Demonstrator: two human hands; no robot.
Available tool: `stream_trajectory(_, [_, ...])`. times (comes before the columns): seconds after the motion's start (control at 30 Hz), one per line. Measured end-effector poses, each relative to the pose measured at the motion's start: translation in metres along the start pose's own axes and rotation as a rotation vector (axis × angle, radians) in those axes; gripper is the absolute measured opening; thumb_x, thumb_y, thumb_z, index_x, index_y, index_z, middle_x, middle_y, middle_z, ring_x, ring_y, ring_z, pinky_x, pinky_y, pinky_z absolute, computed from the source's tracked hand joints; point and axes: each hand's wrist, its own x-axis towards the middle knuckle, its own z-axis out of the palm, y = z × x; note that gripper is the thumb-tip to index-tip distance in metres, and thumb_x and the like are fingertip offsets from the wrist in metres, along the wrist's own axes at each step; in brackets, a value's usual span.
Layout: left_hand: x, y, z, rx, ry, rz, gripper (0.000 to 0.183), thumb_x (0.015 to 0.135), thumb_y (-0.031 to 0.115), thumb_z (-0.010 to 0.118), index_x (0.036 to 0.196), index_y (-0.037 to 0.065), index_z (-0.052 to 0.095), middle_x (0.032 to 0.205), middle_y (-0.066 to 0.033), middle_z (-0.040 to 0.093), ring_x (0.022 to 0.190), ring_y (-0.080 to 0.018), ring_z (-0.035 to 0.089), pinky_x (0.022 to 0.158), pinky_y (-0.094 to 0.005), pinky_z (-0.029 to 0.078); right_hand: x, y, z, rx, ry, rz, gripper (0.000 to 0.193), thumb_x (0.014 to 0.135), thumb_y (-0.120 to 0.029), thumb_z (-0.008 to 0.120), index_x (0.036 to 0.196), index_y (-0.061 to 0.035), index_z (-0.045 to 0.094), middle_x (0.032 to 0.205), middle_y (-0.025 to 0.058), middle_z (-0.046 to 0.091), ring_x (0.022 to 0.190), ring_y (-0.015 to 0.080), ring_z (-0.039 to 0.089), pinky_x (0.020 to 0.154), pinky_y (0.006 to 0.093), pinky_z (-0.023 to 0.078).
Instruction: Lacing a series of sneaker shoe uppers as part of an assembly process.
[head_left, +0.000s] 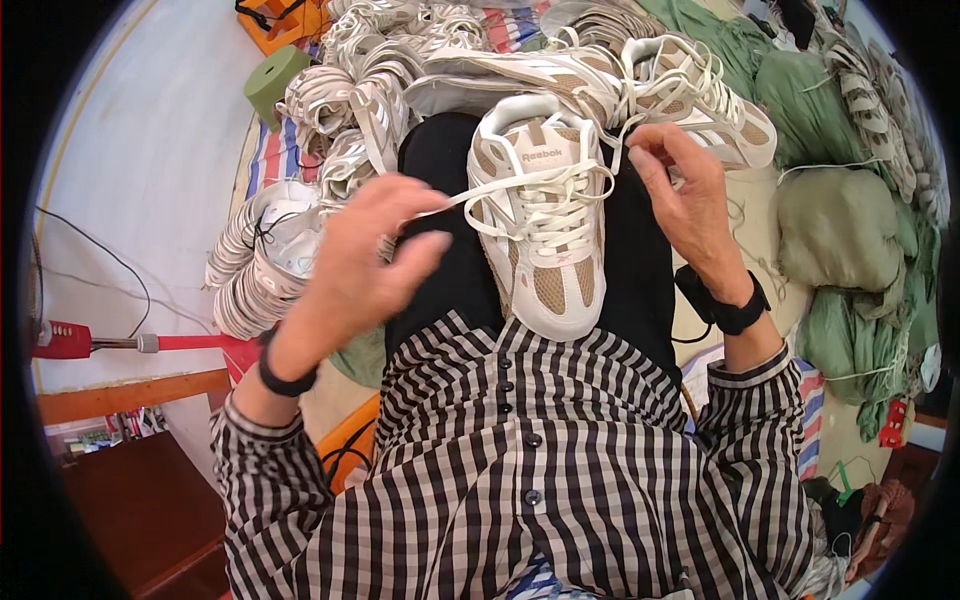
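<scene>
A white and tan sneaker [545, 225] rests on my lap, toe toward me, with cream laces [545, 190] threaded across it. My left hand [365, 255] pinches one lace end and pulls it out to the left of the shoe. My right hand [685, 195] pinches the other lace end at the shoe's upper right, beside its collar. Both wrists wear black bands. My striped shirt [520, 460] fills the lower part of the view.
Several more white and tan sneakers [690, 85] lie ahead of my knees. A heap of shoe uppers [270, 250] lies at my left. Green sacks [840, 230] are piled at the right. A green roll [275, 80] and an orange crate [275, 25] sit at the upper left.
</scene>
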Motion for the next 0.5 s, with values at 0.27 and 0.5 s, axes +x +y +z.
stream_trajectory(0.27, [0.038, 0.009, 0.071, 0.153, -0.046, 0.164, 0.016, 0.077, 0.004, 0.068, 0.092, 0.001, 0.061, 0.093, -0.0108, 0.056, 0.077, -0.0254, 0.058, 0.067, -0.0325, 0.047, 0.011, -0.027, 0.017, -0.320, -0.218, -0.395, 0.017, 0.078, -0.003, 0.066, 0.095, -0.0039, 0.062, 0.098, 0.0098, 0.058, 0.093, 0.0300, 0.056, 0.079, 0.0400, 0.047])
stream_trajectory(0.5, [0.045, 0.009, 0.036, -0.383, -0.292, -0.232, 0.010, 0.083, 0.008, 0.066, 0.080, 0.001, 0.060, 0.070, -0.0019, 0.054, 0.062, -0.0113, 0.050, 0.056, -0.0278, 0.040, 0.017, -0.016, 0.017, -0.099, -0.255, -0.309, 0.009, 0.081, -0.004, 0.063, 0.088, -0.0020, 0.058, 0.084, 0.0115, 0.056, 0.083, 0.0297, 0.055, 0.073, 0.0385, 0.046])
